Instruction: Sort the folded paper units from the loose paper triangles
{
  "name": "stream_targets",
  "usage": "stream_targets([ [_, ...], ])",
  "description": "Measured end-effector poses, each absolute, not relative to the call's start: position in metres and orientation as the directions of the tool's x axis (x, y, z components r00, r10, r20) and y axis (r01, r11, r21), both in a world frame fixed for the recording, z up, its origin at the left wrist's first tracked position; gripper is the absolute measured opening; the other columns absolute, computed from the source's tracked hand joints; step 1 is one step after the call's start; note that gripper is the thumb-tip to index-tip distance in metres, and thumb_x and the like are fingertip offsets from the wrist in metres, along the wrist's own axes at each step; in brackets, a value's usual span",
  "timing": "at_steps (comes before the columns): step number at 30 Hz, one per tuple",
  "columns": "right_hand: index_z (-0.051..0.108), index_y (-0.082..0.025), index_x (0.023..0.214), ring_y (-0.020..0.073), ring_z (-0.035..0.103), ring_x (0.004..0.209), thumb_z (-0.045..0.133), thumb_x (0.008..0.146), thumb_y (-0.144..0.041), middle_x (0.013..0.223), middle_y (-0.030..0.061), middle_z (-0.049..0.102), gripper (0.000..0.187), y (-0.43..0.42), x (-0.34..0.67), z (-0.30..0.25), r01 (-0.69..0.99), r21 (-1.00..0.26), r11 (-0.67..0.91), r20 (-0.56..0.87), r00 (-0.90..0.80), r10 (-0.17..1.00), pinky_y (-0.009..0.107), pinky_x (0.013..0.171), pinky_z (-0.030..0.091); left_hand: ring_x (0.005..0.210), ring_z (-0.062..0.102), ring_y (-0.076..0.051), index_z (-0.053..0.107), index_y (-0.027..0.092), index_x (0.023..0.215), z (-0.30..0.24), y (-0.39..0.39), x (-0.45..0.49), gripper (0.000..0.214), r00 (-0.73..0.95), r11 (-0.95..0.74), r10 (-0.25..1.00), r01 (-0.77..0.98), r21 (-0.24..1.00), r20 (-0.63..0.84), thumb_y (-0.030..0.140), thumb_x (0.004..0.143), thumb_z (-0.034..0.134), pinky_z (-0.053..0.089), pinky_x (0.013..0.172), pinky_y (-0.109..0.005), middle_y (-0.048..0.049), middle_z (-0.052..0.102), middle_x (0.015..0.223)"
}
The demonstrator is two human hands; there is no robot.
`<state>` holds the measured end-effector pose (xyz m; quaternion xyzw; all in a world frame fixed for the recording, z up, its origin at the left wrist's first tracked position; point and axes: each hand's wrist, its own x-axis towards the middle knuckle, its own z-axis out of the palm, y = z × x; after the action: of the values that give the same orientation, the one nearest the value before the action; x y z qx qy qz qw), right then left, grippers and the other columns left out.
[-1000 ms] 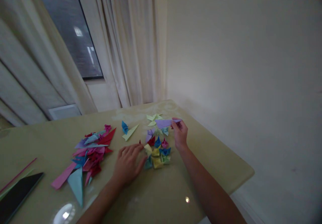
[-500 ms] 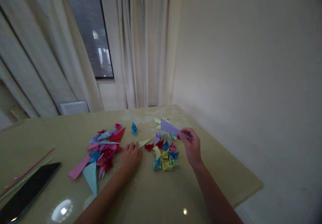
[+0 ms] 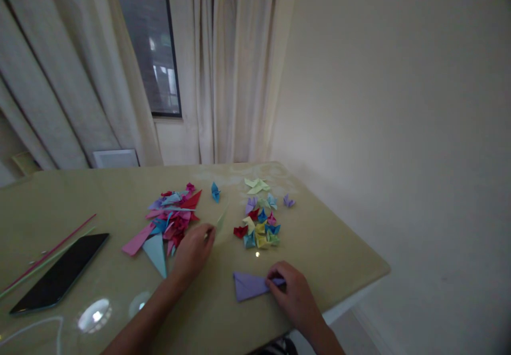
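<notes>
Pinched in my left hand is a pale green folded paper piece, its thin point tilted up off the table. My right hand grips the narrow end of a purple folded paper, which lies at the near right of the table. To the left of my left hand is a loose pile of folded paper in pink, red, blue and purple. A cluster of small folded paper pieces in several colours sits beyond my right hand.
A black phone lies at the left, beside a pink and a green thin strip. Farther back are a blue paper piece, pale green pieces and a small purple piece. The table edge runs close on the right.
My right hand has brought the purple paper from above the cluster down to the near table. My left hand, flat before, now lifts the pale green paper. The view has shifted slightly.
</notes>
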<state>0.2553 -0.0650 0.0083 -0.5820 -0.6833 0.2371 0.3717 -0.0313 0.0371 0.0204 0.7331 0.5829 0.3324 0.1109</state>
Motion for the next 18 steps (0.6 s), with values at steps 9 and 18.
stream_targets([
  [9, 0.069, -0.029, 0.128, 0.0298, 0.069, 0.11, 0.075, 0.086, -0.019, 0.119, 0.0101, 0.07, 0.043, -0.065, 0.232, 0.017, 0.65, -0.599, 0.467, 0.579, -0.052, 0.814, 0.044, 0.098, 0.059, 0.06, 0.061, -0.015, 0.056, 0.02, 0.085, 0.028, 0.007, 0.009, 0.046, 0.302, -0.037, 0.949, -0.171, 0.985, 0.088, 0.062, 0.084, 0.075, 0.044, 0.055, -0.024, -0.0016, 0.067, 0.068],
  [18, 0.076, -0.028, 0.117, 0.0273, 0.071, 0.104, 0.066, 0.092, -0.021, 0.11, 0.009, 0.075, 0.028, -0.061, 0.208, 0.03, 0.448, -0.726, 0.522, 0.58, -0.011, 0.815, 0.039, 0.093, 0.06, 0.069, 0.051, -0.012, 0.067, 0.017, 0.093, 0.031, -0.002, 0.016, 0.046, 0.433, -0.064, 0.89, -0.185, 0.981, 0.14, 0.06, 0.082, 0.079, 0.042, 0.062, -0.024, -0.0019, 0.063, 0.083],
])
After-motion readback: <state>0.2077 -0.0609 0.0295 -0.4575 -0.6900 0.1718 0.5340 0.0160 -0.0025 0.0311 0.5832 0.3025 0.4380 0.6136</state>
